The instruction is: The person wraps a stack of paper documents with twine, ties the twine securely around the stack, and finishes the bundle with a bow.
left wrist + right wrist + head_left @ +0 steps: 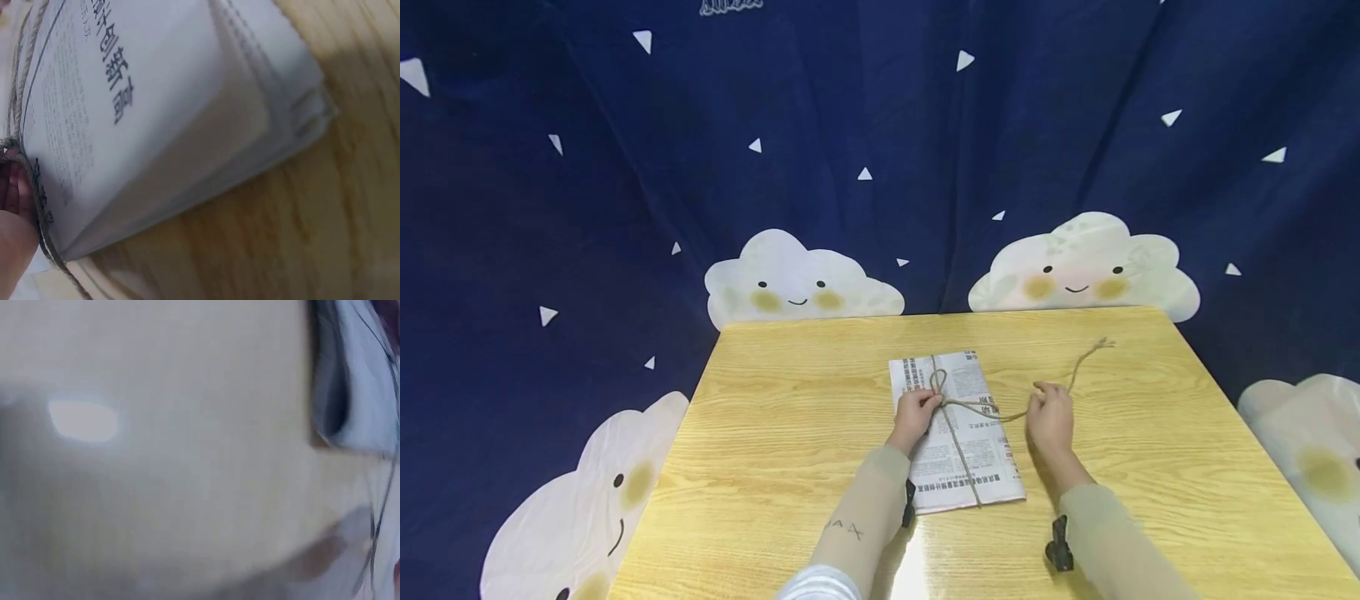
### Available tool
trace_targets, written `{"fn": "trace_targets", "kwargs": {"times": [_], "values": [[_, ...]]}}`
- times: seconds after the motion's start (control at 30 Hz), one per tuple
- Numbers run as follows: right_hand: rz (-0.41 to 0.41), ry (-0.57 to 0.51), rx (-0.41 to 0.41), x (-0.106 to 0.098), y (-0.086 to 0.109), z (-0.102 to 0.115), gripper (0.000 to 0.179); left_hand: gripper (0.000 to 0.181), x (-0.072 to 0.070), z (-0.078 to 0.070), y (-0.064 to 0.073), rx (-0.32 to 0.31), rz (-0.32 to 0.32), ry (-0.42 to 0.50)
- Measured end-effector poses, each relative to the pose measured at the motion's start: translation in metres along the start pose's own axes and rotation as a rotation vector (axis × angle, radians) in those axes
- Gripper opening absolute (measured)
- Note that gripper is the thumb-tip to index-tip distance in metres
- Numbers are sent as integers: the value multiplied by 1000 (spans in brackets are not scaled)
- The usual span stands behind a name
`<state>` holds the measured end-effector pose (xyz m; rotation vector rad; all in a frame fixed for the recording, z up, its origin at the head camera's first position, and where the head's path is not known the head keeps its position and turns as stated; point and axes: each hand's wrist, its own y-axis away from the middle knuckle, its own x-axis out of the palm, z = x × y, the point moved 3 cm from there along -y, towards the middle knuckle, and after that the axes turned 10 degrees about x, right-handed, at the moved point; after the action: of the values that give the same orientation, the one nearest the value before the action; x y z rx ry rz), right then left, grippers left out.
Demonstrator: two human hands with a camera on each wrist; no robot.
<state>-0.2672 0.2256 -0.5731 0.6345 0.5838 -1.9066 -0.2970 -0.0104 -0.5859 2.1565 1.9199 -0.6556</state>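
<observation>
A flat newspaper-wrapped package (973, 450) lies on the table, bound lengthwise and crosswise with brown twine (958, 454). At the knot, my left hand (916, 414) pinches the twine, with a small loop standing just above the fingers. In the left wrist view, the fingers (17, 187) are at the knot by the left edge, beside the package's folded paper end (206, 144). Right of the package, my right hand (1051, 421) grips twine that runs across from the knot, and a frayed tail (1086, 357) sticks out beyond it. The right wrist view is blurred, catching a package corner (362, 394).
The light wooden table (790, 400) reaches back to a dark blue curtain (820, 108) printed with clouds and white triangles. Black wrist straps (1060, 546) sit on both forearms. A bright reflection (84, 420) shows on the tabletop.
</observation>
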Motion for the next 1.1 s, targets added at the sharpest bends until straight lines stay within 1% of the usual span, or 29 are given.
{"fn": "trace_targets", "kwargs": {"times": [0.07,0.13,0.2,0.3,0.37,0.43,0.57,0.7,0.77,0.93,1.0,1.1], "values": [[-13,-2,123,-9,-8,-7,34,18,0,-1,2,1,0,15],[0,24,229,-16,-15,-15,39,18,-1,-1,3,-5,6,27],[14,74,302,-20,-19,-22,42,19,-1,-1,4,-12,15,33],[31,117,353,-24,-22,-28,43,19,-2,0,5,-19,29,36],[31,127,360,-25,-24,-30,43,19,-2,0,5,-13,31,37],[36,113,361,-25,-26,-31,44,18,-3,0,6,-2,31,41],[71,109,352,-23,-30,-28,45,18,-4,0,7,18,29,49],[107,116,370,-21,-30,-27,44,18,-4,0,8,13,32,60],[109,109,383,-20,-29,-27,43,18,-4,0,8,7,34,65],[74,21,440,-22,-27,-29,42,18,-4,1,8,-4,35,66],[56,-22,464,-24,-26,-31,42,18,-4,1,8,1,34,65],[14,-44,473,-26,-25,-34,38,17,-4,2,8,-7,35,69]]}}
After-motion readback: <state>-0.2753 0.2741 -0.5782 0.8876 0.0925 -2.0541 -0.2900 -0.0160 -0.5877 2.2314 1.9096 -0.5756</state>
